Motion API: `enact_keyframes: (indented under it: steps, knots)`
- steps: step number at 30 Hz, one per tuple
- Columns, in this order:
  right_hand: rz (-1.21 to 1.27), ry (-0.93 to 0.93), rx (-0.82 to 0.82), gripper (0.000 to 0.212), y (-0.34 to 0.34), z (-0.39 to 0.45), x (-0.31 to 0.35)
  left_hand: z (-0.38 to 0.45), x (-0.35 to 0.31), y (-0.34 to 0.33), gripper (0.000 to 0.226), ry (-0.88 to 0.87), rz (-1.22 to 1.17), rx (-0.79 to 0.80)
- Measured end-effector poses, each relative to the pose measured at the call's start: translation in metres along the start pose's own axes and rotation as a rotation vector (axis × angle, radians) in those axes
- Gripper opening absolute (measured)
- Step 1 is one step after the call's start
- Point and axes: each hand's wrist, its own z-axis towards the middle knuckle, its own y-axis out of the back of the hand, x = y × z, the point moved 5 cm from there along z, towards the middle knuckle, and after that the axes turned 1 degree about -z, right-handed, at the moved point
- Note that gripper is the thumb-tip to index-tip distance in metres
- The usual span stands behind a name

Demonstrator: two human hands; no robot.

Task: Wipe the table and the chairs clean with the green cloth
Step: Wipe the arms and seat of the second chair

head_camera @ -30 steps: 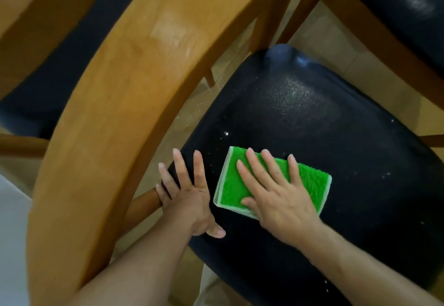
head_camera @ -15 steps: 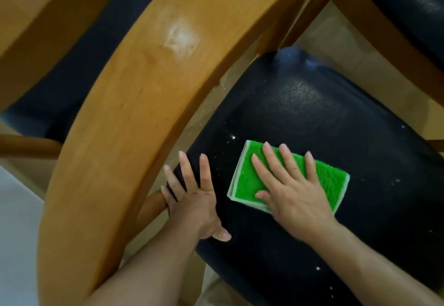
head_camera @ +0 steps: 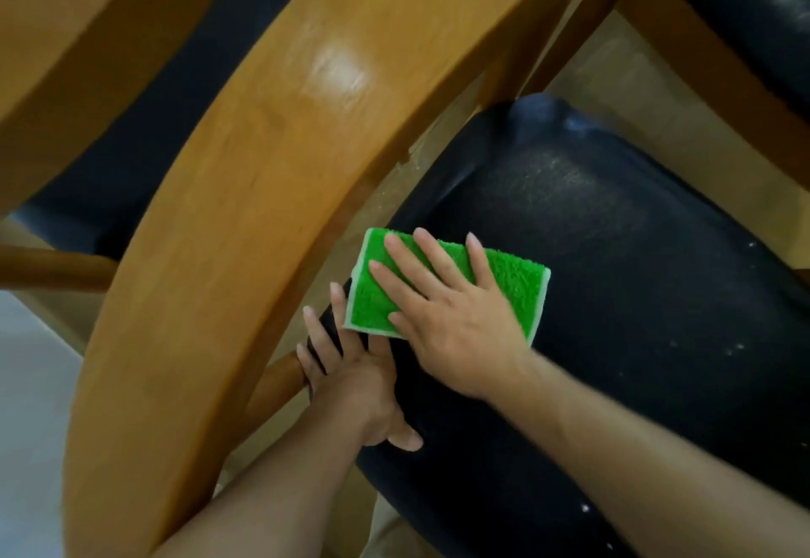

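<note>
A folded green cloth (head_camera: 513, 283) with a pale edge lies flat on the black padded seat (head_camera: 635, 294) of a wooden chair. My right hand (head_camera: 451, 316) presses down on the cloth with straight, spread fingers. My left hand (head_camera: 350, 378) rests flat on the seat's left edge, fingers straight; the cloth's near corner overlaps its fingertips. White crumbs and a dusty patch speckle the seat to the right and beyond the cloth.
The chair's broad curved wooden backrest (head_camera: 263, 163) arches across the left and top, close to both hands. A second black seat (head_camera: 745, 1) stands at the top right, another dark seat (head_camera: 144, 132) at the left. Beige floor tiles (head_camera: 613, 88) show between them.
My right hand has slid the cloth leftward across the seat, so it now overlaps my left hand's fingertips. My left hand stays on the seat's edge.
</note>
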Motion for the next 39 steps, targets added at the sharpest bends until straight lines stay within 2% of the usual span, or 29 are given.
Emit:
enact_keyframes:
  steps: [1, 2, 5, 6, 8, 10, 13, 15, 16, 17, 19, 21, 22, 23, 26, 29, 30, 33, 35, 37, 39]
  knots:
    - [-0.043, 0.039, 0.01, 0.056, 0.004, 0.007, -0.019, 0.0, 0.0, -0.001, 0.165, 0.004, -0.01, -0.005]
    - [-0.081, 0.001, 0.005, 0.057, 0.009, 0.017, -0.045, 0.0, 0.0, -0.001, 0.168, -0.004, -0.03, -0.019]
    - [-0.029, -0.433, -0.097, 0.059, 0.034, 0.043, -0.133, 0.0, -0.002, -0.002, 0.17, -0.059, -0.101, -0.038]
    - [0.013, -0.549, -0.13, 0.058, 0.038, 0.045, -0.143, 0.0, -0.002, -0.002, 0.169, -0.068, -0.11, -0.037]
    - [0.043, -0.631, -0.192, 0.057, 0.037, 0.042, -0.122, 0.002, -0.002, -0.002, 0.169, -0.052, -0.09, -0.031]
    - [0.041, -0.503, -0.187, 0.055, 0.027, 0.031, -0.073, 0.003, -0.002, -0.001, 0.169, -0.024, -0.059, -0.014]
    - [0.01, -0.107, -0.096, 0.052, 0.009, 0.004, -0.008, 0.001, -0.002, 0.0, 0.167, 0.0, -0.022, 0.019]
    - [-0.007, 0.096, -0.077, 0.05, 0.015, 0.004, -0.019, 0.001, -0.002, 0.0, 0.167, 0.001, -0.031, 0.027]
    - [-0.003, 0.107, -0.096, 0.05, 0.019, 0.01, -0.037, 0.001, -0.002, 0.0, 0.167, -0.008, -0.041, 0.026]
    - [0.015, 0.034, -0.126, 0.05, 0.025, 0.018, -0.061, 0.0, -0.002, -0.001, 0.167, -0.022, -0.051, 0.023]
    - [0.069, -0.275, -0.202, 0.049, 0.039, 0.033, -0.108, 0.0, -0.003, -0.002, 0.166, -0.04, -0.073, 0.013]
    - [0.094, -0.529, -0.249, 0.048, 0.04, 0.038, -0.11, 0.001, -0.003, -0.001, 0.166, -0.035, -0.07, 0.008]
    - [0.101, -0.555, -0.253, 0.048, 0.037, 0.036, -0.094, 0.001, -0.003, -0.001, 0.166, -0.027, -0.059, 0.01]
    - [0.111, -0.502, -0.235, 0.05, 0.032, 0.031, -0.069, 0.001, -0.002, -0.001, 0.167, -0.015, -0.047, 0.017]
    - [0.142, -0.178, -0.148, 0.052, 0.012, 0.005, -0.003, 0.001, -0.001, 0.0, 0.167, 0.018, -0.007, 0.03]
    - [0.128, -0.006, -0.132, 0.048, 0.018, 0.004, -0.019, 0.001, -0.001, -0.001, 0.168, 0.013, -0.017, 0.02]
    - [0.104, -0.042, -0.148, 0.048, 0.022, 0.012, -0.037, 0.0, -0.002, -0.001, 0.169, 0.005, -0.03, 0.018]
    - [0.134, -0.391, -0.225, 0.047, 0.039, 0.036, -0.095, -0.001, -0.003, -0.001, 0.168, -0.032, -0.07, 0.01]
    - [0.114, -0.536, -0.247, 0.048, 0.036, 0.036, -0.093, -0.002, -0.004, 0.0, 0.167, -0.029, -0.079, 0.015]
    - [0.085, -0.523, -0.19, 0.054, 0.023, 0.023, -0.061, -0.004, -0.003, 0.002, 0.167, -0.015, -0.065, 0.011]
    - [0.069, -0.384, -0.102, 0.056, 0.006, -0.004, -0.02, -0.005, -0.003, 0.004, 0.167, -0.01, -0.05, 0.008]
